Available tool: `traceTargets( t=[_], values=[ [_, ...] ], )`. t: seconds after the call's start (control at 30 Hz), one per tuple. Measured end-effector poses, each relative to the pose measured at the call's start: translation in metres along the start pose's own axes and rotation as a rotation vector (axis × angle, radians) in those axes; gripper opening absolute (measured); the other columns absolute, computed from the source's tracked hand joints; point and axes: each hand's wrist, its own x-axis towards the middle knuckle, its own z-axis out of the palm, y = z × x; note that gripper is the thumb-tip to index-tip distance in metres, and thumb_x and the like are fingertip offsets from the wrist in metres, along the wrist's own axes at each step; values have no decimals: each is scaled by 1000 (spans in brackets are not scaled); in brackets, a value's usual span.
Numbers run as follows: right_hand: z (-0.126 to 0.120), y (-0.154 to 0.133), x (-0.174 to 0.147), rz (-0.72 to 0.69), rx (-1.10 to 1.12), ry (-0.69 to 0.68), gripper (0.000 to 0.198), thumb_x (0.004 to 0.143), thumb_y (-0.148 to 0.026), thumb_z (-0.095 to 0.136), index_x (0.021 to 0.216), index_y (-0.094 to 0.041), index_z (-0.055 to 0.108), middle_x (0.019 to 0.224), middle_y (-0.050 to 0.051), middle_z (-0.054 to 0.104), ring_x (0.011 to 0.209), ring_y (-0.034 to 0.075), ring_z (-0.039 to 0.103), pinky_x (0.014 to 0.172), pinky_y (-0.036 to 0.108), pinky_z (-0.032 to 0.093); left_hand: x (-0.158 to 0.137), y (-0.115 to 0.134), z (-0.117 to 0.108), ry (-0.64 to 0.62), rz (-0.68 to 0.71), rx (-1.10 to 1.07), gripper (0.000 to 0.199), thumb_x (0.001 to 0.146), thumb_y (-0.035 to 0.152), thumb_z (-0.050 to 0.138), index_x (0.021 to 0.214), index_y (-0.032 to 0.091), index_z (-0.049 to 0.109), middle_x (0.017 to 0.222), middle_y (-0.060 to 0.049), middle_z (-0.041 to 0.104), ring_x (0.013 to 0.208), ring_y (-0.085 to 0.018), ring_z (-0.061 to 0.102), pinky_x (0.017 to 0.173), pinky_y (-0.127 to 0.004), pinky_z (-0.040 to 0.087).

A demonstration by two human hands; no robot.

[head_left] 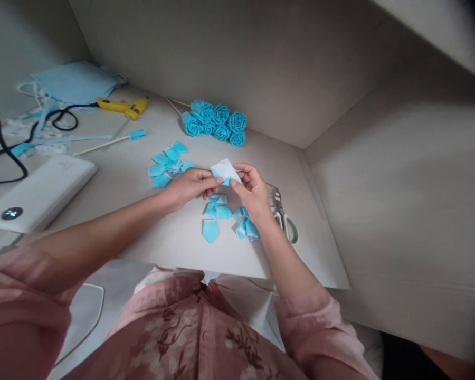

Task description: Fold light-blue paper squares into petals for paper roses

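Note:
Between my two hands is a small piece of mask fabric [227,168], white on the face toward me with a blue folded edge. My left hand [196,184] pinches its lower left edge, while my right hand [253,187] grips its right side with thumb and fingers. Just below lie cut blue fabric petals [210,230] with pointed ends. Another loose group of petals [161,170] spreads beyond my left hand. A crumpled little pile of blue pieces [246,226] is under my right wrist. Scissors [285,221] lie partly hidden behind my right forearm.
Several blue fabric roses [221,121] on sticks rest at the back. A yellow glue gun [122,106], stacked face masks [75,82] and a blue-tipped stick [111,143] lie to the left. A white power bank [43,190] and black cable [2,132] are nearer the left edge.

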Motion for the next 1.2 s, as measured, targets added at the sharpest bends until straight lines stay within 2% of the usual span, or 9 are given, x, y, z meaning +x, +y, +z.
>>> traceTargets(
  t=[0.1, 0.3, 0.43, 0.67, 0.83, 0.97, 1.07, 1.2],
  values=[
    [-1, 0, 0, 10, -10, -20, 50, 80, -47, 70, 122, -25, 55, 92, 3, 68, 89, 19, 66, 86, 35, 53, -1, 1, 1, -31, 15, -10, 35, 72, 46, 74, 63, 15, 62, 57, 0, 58, 52, -9, 51, 50, -23, 37],
    [1, 0, -1, 9, -26, -75, 60, 80, -58, 67, 129, -26, 53, 100, 5, 69, 96, 21, 66, 92, 38, 54, 2, -3, -2, -30, 23, -24, 30, 72, 41, 75, 68, 16, 60, 58, 1, 58, 53, -9, 51, 51, -22, 38],
    [2, 2, 0, 26, 37, -112, 63, 78, -56, 71, 130, -26, 53, 106, 6, 70, 97, 21, 67, 92, 38, 55, 3, -3, -3, 3, 31, -67, 28, 72, 38, 75, 71, 17, 57, 63, 2, 59, 53, -8, 50, 51, -21, 37],
    [0, 7, 0, 74, 52, -136, 73, 76, -53, 73, 140, -26, 50, 116, 7, 71, 101, 21, 68, 84, 36, 59, 2, -4, -3, -3, 88, 29, 27, 74, 38, 73, 72, 17, 57, 64, 2, 59, 54, -8, 49, 54, -22, 38],
    [0, 7, 0, 73, 27, -121, 74, 78, -54, 70, 143, -25, 47, 123, 8, 69, 106, 21, 67, 92, 37, 58, 1, -5, -4, -48, 98, -10, 33, 79, 49, 70, 81, 16, 66, 69, 0, 64, 59, -9, 54, 57, -22, 40],
    [2, 7, -1, 72, 51, -98, 72, 76, -54, 72, 139, -26, 50, 122, 8, 69, 107, 22, 67, 92, 38, 57, 2, -10, -5, -23, 73, -7, 35, 79, 51, 70, 76, 15, 70, 70, -2, 67, 59, -10, 56, 57, -23, 38],
    [3, 5, -1, 85, 90, -91, 64, 74, -53, 75, 129, -26, 58, 117, 6, 71, 106, 21, 67, 93, 37, 56, 2, -11, -5, 5, 45, -32, 34, 77, 49, 71, 73, 15, 70, 70, -4, 69, 59, -11, 58, 57, -24, 38],
    [1, -1, 0, 103, 35, -50, 51, 74, -52, 74, 116, -25, 65, 110, 4, 71, 99, 19, 65, 88, 34, 55, 0, -6, -3, -35, 33, 38, 31, 77, 44, 71, 69, 15, 70, 64, -4, 68, 57, -11, 57, 55, -24, 40]
  ],
)
